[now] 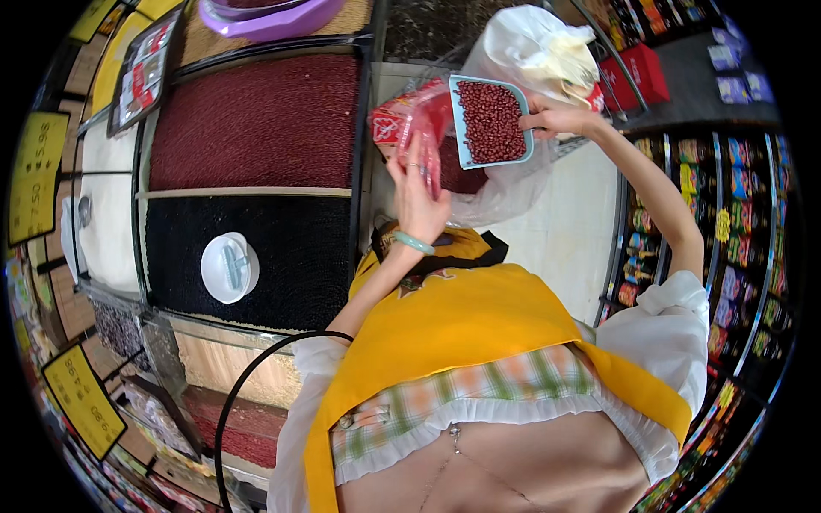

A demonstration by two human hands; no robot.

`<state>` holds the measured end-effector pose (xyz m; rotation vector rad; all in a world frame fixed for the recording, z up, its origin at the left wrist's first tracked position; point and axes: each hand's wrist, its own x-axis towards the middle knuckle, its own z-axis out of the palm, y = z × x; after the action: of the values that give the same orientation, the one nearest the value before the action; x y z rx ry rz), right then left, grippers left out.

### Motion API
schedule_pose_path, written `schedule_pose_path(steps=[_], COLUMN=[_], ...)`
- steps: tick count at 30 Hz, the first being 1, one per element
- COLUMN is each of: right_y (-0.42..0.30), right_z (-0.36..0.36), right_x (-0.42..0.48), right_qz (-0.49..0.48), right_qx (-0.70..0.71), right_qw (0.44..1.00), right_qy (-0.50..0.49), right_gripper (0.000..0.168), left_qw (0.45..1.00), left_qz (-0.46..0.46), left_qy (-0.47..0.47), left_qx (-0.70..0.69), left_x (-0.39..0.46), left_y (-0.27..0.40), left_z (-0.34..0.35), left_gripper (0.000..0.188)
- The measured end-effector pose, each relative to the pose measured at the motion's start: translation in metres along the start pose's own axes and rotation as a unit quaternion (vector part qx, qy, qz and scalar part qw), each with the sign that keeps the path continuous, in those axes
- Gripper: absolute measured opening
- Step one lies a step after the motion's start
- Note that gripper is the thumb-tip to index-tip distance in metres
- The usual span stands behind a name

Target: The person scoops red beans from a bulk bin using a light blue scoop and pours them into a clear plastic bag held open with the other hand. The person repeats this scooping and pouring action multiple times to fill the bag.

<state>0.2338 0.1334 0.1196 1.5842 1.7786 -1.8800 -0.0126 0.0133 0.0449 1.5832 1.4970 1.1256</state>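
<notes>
My right hand (558,120) holds the handle of a light blue plastic scoop (531,142) filled with dark red beans (490,122). Beneath the scoop is a clear plastic bag (523,195) with more dark red beans (458,168) inside. My left hand (420,192), with a pale green bangle at the wrist, grips the reddish, bunched edge of a plastic bag (426,122) to the left of the scoop. Behind that edge sits a red and white box (389,127). A tied white sack (535,45) stands just beyond the scoop.
To the left are bins of dark red beans (256,128) and black grains (295,256); a white bowl (208,282) with a pale blue scoop rests on the black grains. A purple basin (276,27) lies at the top. Shelves of packaged goods (741,205) line the right side.
</notes>
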Motion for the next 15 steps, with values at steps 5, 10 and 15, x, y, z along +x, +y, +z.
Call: schedule_pose_path(steps=[5,10,15], right_y=[-0.079,-0.146,-0.180], right_z=[-0.010,0.005,0.048], right_x=[0.064,0.186,0.338], right_qz=[-0.041,-0.052,0.003], right_qx=[-0.087,-0.135,-0.212], right_qw=[0.995,0.986,0.977], right_qy=[-0.023,-0.085,0.011], right_gripper=[0.019,0.018,0.025], left_qw=[1.000,0.996,0.993], left_qz=[-0.012,-0.046,-0.047], left_qy=[0.002,-0.038,-0.053], left_qx=[0.000,-0.073,-0.090], left_x=[-0.003,-0.001,0.002], left_y=[-0.008,-0.005,-0.010], left_z=[-0.006,-0.018,-0.021], left_gripper=[0.081,0.079,0.079])
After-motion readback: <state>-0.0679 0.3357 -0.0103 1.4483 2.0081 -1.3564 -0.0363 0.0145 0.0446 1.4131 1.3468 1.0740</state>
